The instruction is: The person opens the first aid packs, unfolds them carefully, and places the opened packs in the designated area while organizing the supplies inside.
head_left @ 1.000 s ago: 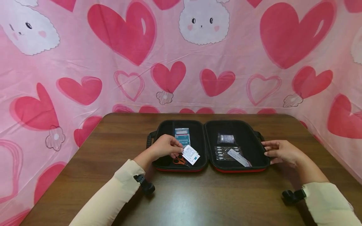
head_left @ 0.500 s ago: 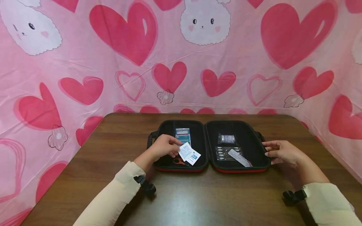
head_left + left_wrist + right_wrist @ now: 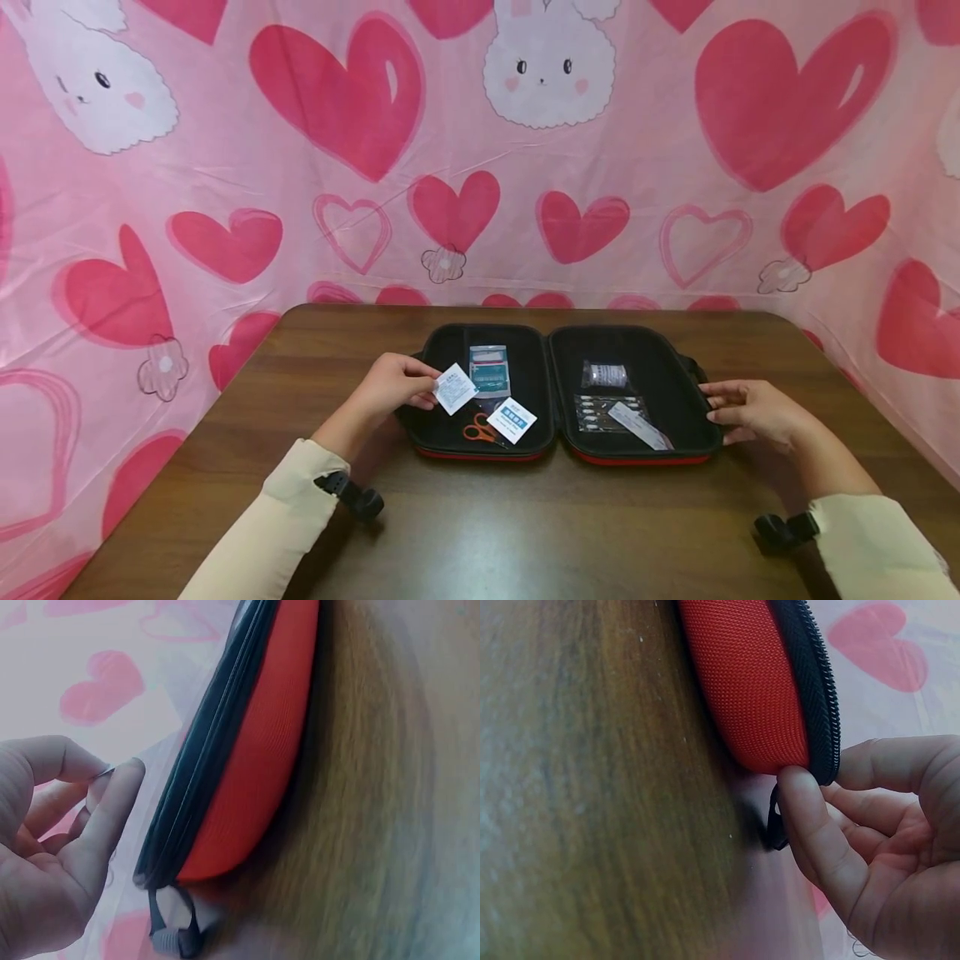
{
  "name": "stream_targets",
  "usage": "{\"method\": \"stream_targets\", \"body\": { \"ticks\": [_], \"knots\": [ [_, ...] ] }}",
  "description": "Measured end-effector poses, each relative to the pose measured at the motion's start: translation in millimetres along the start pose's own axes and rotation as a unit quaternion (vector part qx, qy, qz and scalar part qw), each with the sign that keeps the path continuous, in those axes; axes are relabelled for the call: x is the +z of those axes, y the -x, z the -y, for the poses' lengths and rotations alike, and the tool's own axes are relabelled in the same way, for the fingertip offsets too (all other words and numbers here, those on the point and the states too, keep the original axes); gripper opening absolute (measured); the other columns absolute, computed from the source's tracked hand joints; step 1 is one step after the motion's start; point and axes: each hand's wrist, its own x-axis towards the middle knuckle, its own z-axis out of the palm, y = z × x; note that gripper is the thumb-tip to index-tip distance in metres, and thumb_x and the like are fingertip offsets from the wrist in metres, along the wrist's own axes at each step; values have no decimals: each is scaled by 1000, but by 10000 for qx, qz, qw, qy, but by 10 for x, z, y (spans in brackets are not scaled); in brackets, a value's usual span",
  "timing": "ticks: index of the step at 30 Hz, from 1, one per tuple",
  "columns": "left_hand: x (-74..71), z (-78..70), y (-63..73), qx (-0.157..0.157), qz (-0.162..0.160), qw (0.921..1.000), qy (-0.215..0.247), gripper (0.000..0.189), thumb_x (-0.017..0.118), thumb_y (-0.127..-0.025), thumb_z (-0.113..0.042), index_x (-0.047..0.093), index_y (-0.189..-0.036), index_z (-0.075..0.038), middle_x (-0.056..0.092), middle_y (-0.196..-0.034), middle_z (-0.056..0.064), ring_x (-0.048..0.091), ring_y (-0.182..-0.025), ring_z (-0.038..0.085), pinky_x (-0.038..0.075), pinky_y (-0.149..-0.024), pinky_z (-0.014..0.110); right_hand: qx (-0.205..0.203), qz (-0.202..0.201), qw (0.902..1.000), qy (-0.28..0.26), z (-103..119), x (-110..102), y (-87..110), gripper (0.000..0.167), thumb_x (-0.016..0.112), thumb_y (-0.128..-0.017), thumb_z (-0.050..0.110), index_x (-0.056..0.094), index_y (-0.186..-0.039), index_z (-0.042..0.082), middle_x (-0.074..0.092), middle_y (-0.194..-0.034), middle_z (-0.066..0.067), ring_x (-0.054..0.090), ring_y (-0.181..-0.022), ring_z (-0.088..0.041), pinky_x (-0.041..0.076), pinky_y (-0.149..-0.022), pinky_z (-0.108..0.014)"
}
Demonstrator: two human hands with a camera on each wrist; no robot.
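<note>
A black-lined first-aid case [image 3: 529, 354] with a red outer shell lies spread open on the table. At its left half, my left hand [image 3: 393, 385] pinches a white square sachet [image 3: 454, 389] between thumb and fingers, over the case's left edge. In the left wrist view only a thin edge of that sachet [image 3: 107, 772] shows. A second white sachet [image 3: 512, 420] with blue print lies in the left half, beside orange-handled scissors [image 3: 477, 428] and a teal-and-white packet [image 3: 489, 375]. My right hand [image 3: 885, 832] grips the case's right rim, thumb on the red shell, fingers by the zipper.
In the case's right half are a wrapped white roll [image 3: 606, 374], a clear pack of cotton swabs [image 3: 591, 413] and a narrow white packet [image 3: 637, 426]. The wooden table [image 3: 540, 533] reaches back to a pink heart-print cloth [image 3: 645, 150].
My left hand has moved left with one sachet, parting it from the second, which stays in the case above the scissors. My right hand keeps its grip on the rim.
</note>
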Motion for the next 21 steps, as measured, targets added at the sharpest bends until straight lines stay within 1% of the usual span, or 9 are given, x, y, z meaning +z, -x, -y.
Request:
{"method": "stream_targets", "body": {
  "ticks": [5,10,15,21],
  "knots": [
    [-109,27,19,-36,-216,9997,-60,22,66,-87,6,67,-106,15,66,-98,25,68,-65,23,59,-64,36,-20,32,10000,-44,-8,-5,-1,61,62,-91,-4,28,-138,-23,62,-105,-11,64,-83,-19,59,-70,-41],
    [-192,59,16,45,-460,9988,-141,22,68,-86,6,67,-105,15,68,-93,23,66,-62,21,59,-62,34,-25,15,10000,-36,-19,-4,0,62,63,-91,-2,29,-138,-22,62,-103,-9,64,-83,-18,59,-70,-40],
    [-248,88,-14,80,-720,9969,-307,20,69,-85,5,69,-103,15,68,-91,22,65,-60,18,58,-60,32,-107,48,9999,-44,-42,-9,-2,62,63,-91,-1,29,-138,-22,63,-103,-8,64,-82,-17,59,-69,-40],
    [-277,100,-90,9,-866,9940,-662,19,71,-85,3,71,-102,11,67,-96,23,66,-62,17,58,-64,32,-98,55,9999,-74,-47,-13,-4,62,63,-91,-1,29,-138,-23,63,-101,-7,64,-81,-17,59,-68,-40]
  ]
}}
